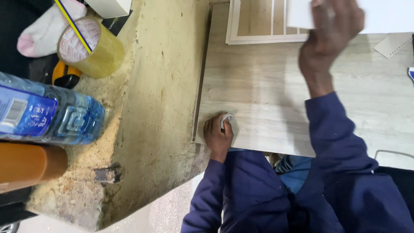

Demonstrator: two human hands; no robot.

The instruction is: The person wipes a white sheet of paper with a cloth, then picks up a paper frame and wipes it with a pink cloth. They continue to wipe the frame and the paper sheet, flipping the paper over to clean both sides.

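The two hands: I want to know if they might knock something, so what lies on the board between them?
In the head view, only bare grey wood-grain board lies between the left hand, shut on a small pale object, and the right hand.

Right hand (pixel 334 23) blurred over a white sheet (pixel 388 15) cut off at top, left hand (pixel 218 133) hiding most of a small grey object (pixel 226 119) (kind unclear), water bottle (pixel 47 114) cropped at left.

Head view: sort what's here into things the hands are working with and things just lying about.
In use:
- wood-grain board, under both hands
- small grey-white piece in the left hand, at the board's edge
- white sheet under the right hand

Lying about:
- tape roll
- blue water bottle
- brown cylinder
- sawdust-covered bench
- white framed panel
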